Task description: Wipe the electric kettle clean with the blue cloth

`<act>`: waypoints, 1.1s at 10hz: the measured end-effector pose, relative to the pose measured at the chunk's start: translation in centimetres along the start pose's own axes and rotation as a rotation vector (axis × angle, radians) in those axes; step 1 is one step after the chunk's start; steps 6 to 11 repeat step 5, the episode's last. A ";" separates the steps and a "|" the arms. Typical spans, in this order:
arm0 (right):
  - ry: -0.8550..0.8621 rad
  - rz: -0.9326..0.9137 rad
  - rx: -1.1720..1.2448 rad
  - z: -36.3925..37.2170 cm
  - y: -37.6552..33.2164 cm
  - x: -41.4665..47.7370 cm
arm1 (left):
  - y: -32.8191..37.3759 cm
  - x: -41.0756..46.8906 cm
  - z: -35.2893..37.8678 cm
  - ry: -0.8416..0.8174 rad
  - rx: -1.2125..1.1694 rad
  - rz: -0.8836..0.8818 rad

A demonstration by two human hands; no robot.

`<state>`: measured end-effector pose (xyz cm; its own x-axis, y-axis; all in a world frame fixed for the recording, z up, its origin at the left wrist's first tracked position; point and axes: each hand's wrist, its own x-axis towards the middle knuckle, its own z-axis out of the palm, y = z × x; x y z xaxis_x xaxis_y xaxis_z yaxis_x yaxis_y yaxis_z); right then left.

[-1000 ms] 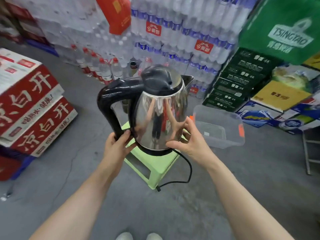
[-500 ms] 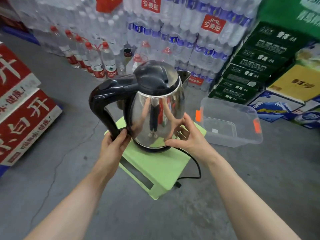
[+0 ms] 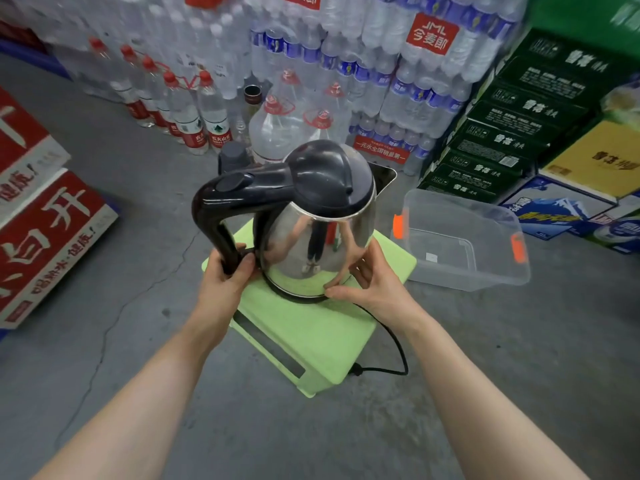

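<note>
Head view: two bare forearms reach forward and down to an electric kettle (image 3: 311, 237) set on a stool (image 3: 311, 341) in a storeroom.
Kettle position: upright on the far half of the stool top, with its black bottom ring at the green surface.
Kettle parts: polished steel body; black domed lid (image 3: 325, 174), closed; spout pointing away and to the right; black loop handle (image 3: 211, 220) on the left.
Left hand (image 3: 221, 289): fingers and thumb are curled round the lower end of the handle and grip it just beside the steel wall.
Right hand (image 3: 375, 285): fingers are nearly straight and spread, laid against the lower right of the steel wall. The thumb tip is at the bottom ring, and nothing is enclosed in the hand.
Stool details: pale green plastic with a rectangular top and a long slot in the near side; it stands on the floor (image 3: 121, 358).
Cord (image 3: 400, 344): black; it emerges beneath the right hand and loops past the stool's right edge down to the floor.
Container (image 3: 467, 268): a clear plastic box with orange latches at two ends, on the floor just right of the stool.
Bottled water (image 3: 346, 71): shrink-wrapped packs stacked behind the stool, with loose red-capped bottles and larger jugs in front of them.
Red cartons (image 3: 52, 237): stacked at the left, printed in white characters.
Green cartons (image 3: 502, 133): dark, stacked at the right.
Floor surface: grey concrete with a thin crack running left of the stool.
</note>
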<state>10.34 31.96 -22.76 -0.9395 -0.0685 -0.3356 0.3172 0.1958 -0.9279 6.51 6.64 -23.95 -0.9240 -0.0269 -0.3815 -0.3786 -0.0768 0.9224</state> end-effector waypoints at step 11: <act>0.441 0.082 -0.313 -1.3 -5.1 -8.1 | 1.2 -5.7 -2.3 0.091 0.252 -0.071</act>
